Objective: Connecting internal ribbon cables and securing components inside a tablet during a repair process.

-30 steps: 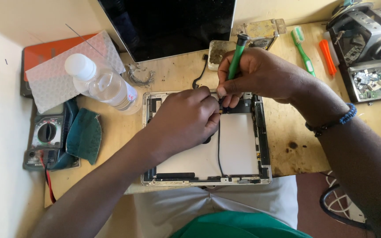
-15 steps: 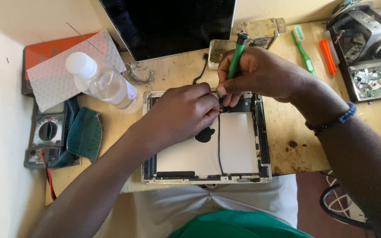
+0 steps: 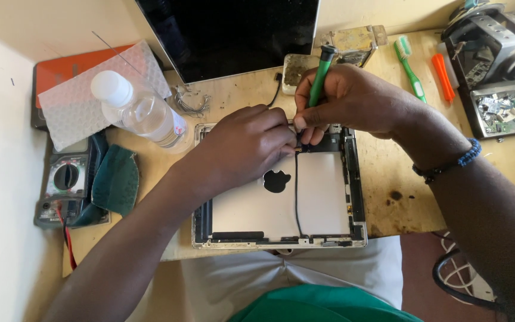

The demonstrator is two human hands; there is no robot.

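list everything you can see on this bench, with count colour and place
tablet shell: 1, silver, opened, bench centre
black screen panel: 1, propped at the back
plastic bottle: 1, clear with white cap, lying left of the shell
multimeter: 1, grey, far left
green cloth: 1, beside the multimeter
orange pad: 1, back left, under a white textured sheet
toothbrush: 1, green, back right
orange tool: 1, right of the toothbrush
tray of small parts: 1, grey, far right
left hand: fingers pressed on the shell's top edge
right hand: holds a green screwdriver, tip down at the shell's top
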